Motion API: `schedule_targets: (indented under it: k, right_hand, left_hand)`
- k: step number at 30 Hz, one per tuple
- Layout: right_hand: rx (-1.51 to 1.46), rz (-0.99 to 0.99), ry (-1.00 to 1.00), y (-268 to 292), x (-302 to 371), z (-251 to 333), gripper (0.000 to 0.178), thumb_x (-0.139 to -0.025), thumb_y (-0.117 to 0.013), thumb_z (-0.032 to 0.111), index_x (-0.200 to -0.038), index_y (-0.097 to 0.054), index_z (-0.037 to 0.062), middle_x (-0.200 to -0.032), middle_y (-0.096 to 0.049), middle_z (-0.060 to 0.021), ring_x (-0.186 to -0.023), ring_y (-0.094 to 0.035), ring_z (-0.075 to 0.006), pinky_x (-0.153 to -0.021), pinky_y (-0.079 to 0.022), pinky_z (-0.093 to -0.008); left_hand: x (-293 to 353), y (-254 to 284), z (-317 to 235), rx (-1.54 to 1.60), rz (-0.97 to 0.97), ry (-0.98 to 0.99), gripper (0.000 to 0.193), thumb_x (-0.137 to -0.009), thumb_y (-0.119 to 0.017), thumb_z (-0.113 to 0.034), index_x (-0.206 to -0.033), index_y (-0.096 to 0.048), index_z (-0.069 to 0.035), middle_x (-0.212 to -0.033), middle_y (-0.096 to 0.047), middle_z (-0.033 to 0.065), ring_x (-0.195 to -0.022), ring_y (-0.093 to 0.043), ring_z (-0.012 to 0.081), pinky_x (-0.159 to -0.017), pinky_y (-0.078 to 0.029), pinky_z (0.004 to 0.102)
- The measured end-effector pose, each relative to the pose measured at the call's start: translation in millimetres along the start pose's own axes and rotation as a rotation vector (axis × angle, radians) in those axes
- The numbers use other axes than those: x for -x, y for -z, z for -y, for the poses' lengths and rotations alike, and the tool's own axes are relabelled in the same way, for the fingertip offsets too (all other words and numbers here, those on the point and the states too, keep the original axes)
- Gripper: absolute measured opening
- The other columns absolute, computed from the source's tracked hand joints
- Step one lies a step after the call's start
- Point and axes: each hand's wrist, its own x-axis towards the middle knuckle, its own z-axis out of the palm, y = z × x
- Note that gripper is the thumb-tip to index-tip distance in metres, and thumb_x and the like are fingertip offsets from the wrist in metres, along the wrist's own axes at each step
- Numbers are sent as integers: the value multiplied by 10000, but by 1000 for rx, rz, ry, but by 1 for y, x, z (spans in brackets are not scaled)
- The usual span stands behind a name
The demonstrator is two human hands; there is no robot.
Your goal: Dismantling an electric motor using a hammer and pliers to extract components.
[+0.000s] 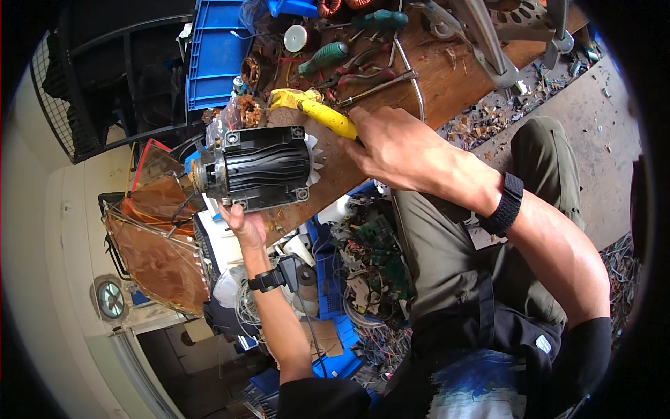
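Note:
A black finned electric motor [262, 167] with a white fan at its right end lies on its side before me, at the bench edge. My left hand [244, 227] grips it from beneath near its left end; some of the fingers are hidden behind the housing. At that end a metal part and shaft [203, 174] stick out. My right hand [401, 150] is closed round the handle of a yellow hammer [326, 117]. The hammer's worn head points left, just above the motor, with a gap between them.
Several screwdrivers [324, 59] and pliers lie on the wooden bench [447, 84] beyond the hammer. Copper windings [249, 110] and a blue crate [218, 52] are at far left. A metal frame [481, 42] stands at far right. Circuit board scrap [377, 244] fills space below the bench.

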Motion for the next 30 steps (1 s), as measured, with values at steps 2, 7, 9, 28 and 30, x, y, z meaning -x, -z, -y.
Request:
schedule_targets:
  k: [2, 7, 9, 28, 30]
  right_hand:
    - [-12, 43, -54, 0, 1, 0, 305, -992, -631, 245, -997, -550, -49, -779, -588, -223, -726, -598, -423, -690, -494, -524]
    - [65, 5, 70, 5, 2, 2, 222, -954, -617, 174, -913, -593, -42, -785, -585, -191, -724, -610, -371, -682, -503, -474]
    - [34, 10, 36, 6, 1, 4, 265, -981, -615, 221, -959, -566, -38, -763, -584, -203, -719, -600, -403, -682, -490, -503]
    - [-31, 50, -52, 11, -2, 8, 297, -1011, -621, 259, -1002, -522, -20, -702, -589, -221, -668, -592, -451, -650, -464, -547]
    - [-43, 63, -70, 11, -4, 9, 301, -1012, -620, 262, -1009, -524, -22, -704, -592, -225, -677, -596, -454, -655, -462, -553]
  left_hand:
    - [-2, -1, 0, 16, 3, 11, 1012, -717, -813, -381, -1555, -340, -68, -1419, -517, 119, -1294, -540, 302, -1115, -466, 480]
    - [-8, 4, 2, 17, -9, 40, 1012, -724, -824, -513, -1518, -399, -50, -1400, -556, 115, -1288, -556, 290, -1107, -477, 479]
    - [-10, 8, 3, 24, -14, 41, 992, -728, -818, -525, -1504, -424, -50, -1395, -565, 110, -1284, -559, 284, -1105, -477, 477]
    - [-9, 37, 20, 70, -35, 74, 969, -744, -799, -582, -1491, -462, -65, -1423, -559, 85, -1298, -548, 263, -1126, -450, 458]
    - [-9, 42, 21, 87, -23, 68, 1005, -719, -833, -512, -1513, -407, -66, -1398, -552, 88, -1276, -560, 266, -1109, -474, 464]
